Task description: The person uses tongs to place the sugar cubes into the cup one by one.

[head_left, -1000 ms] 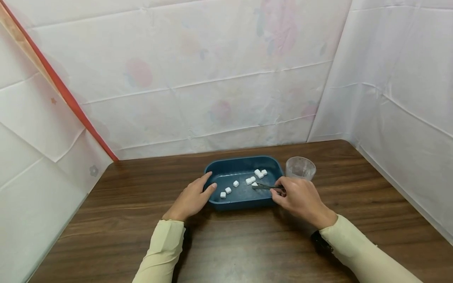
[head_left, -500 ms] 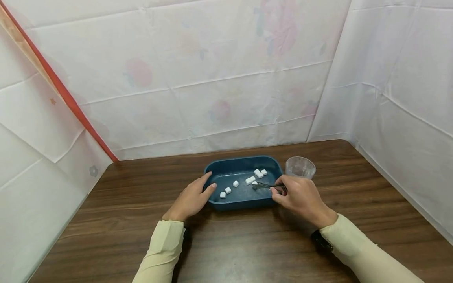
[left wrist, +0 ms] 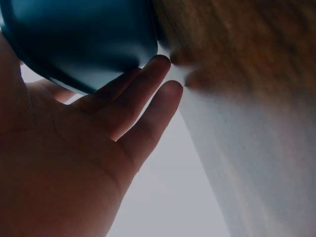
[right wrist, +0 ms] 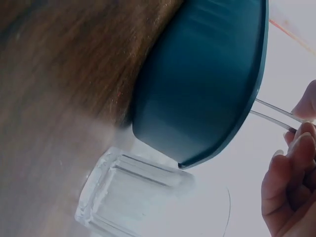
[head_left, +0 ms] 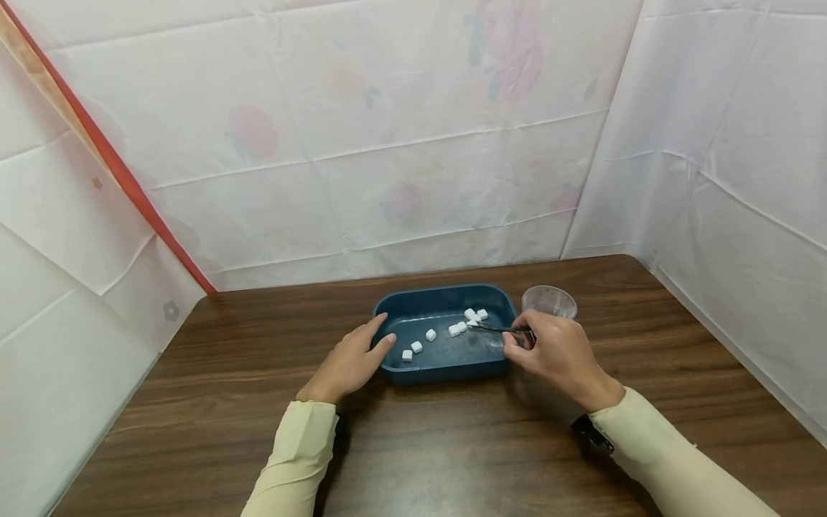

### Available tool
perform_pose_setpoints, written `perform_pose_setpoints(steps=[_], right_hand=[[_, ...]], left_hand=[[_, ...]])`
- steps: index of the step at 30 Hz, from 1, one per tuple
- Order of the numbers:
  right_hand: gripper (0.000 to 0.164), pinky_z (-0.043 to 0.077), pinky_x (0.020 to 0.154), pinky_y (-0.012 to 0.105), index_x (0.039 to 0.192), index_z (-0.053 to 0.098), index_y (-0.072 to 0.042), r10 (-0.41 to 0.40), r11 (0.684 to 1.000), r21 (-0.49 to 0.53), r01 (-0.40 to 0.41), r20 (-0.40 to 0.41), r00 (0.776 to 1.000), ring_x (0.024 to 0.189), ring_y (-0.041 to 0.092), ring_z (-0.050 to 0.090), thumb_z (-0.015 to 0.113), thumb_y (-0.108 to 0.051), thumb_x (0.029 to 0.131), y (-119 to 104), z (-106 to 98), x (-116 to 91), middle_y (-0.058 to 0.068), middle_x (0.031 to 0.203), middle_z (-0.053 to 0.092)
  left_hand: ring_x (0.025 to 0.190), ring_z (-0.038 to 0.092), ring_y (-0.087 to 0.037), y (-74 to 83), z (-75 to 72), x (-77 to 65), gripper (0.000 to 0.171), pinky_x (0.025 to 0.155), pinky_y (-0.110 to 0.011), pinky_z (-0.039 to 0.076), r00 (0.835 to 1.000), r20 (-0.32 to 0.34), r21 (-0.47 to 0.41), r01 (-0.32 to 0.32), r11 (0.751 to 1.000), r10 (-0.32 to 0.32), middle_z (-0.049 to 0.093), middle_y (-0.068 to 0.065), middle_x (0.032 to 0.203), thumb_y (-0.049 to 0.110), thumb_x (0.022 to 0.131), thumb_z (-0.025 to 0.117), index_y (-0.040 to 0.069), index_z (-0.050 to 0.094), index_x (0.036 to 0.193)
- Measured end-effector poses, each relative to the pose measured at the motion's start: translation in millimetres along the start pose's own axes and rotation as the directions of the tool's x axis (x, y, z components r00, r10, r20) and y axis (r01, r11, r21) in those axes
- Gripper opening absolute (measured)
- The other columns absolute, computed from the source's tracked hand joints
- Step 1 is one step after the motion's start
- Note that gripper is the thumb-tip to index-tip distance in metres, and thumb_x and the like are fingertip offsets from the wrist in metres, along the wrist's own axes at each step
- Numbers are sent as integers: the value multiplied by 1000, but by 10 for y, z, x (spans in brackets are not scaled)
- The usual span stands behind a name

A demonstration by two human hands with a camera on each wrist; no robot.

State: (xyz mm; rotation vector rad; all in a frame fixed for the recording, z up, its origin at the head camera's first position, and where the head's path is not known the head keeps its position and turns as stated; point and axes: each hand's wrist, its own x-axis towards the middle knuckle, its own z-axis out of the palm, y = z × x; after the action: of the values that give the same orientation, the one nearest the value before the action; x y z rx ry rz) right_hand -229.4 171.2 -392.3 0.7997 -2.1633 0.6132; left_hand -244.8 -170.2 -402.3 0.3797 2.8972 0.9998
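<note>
In the head view, my right hand pinches a pair of tweezers over the right end of a blue tray. The tweezers' tips are right at a small white cube, close beside other white cubes. Their two thin prongs show above the rim in the right wrist view. My left hand holds the tray's left end, thumb over the rim. Outstretched fingers lie along the outer wall in the left wrist view. Several more white cubes lie scattered on the tray floor.
A clear glass stands just right of the tray, partly behind my right hand. The brown wooden table reaches back to a white patterned sheet, with another white sheet along the right side.
My right hand has moved slightly right and away from me, and the tweezers' tips with the cube have shifted the same way, nearer the back cubes. The left hand has stayed put.
</note>
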Motion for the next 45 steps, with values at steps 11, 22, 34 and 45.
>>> perform_pose_setpoints(steps=[11,22,34,45], right_hand=[[12,37,44,20,80,62,-8,-41,999,1,41,-105,994,52,-1,41,73,-7,75,23,-41,40,-9,62,49],[8,39,44,22,80,63,-8,-17,999,33,22,-132,991,52,1,43,69,-12,78,8,-39,43,-6,61,51],[11,37,43,22,78,62,-5,-52,999,-7,51,-169,984,50,1,43,72,-8,74,86,-55,132,-6,60,51],[11,40,44,23,78,63,-4,-16,1000,-26,11,-175,985,51,4,45,70,-12,74,178,-141,93,-4,60,54]], left_hand=[[143,37,-33,6,-10,6,63,113,-57,32,1000,0,4,1,1000,-1,38,-11,157,44,105,48,14,34,158],[143,37,-32,-43,-10,-42,64,113,-56,32,1000,0,5,13,1000,-13,38,-10,157,49,104,47,16,34,158],[144,36,-32,-83,-53,-38,64,113,-57,32,1000,-6,-1,3,1000,-3,37,-9,158,49,105,47,16,34,158],[143,37,-31,-43,-6,-16,63,113,-57,32,1000,0,5,3,1000,-3,38,-8,157,48,105,47,16,34,158]])
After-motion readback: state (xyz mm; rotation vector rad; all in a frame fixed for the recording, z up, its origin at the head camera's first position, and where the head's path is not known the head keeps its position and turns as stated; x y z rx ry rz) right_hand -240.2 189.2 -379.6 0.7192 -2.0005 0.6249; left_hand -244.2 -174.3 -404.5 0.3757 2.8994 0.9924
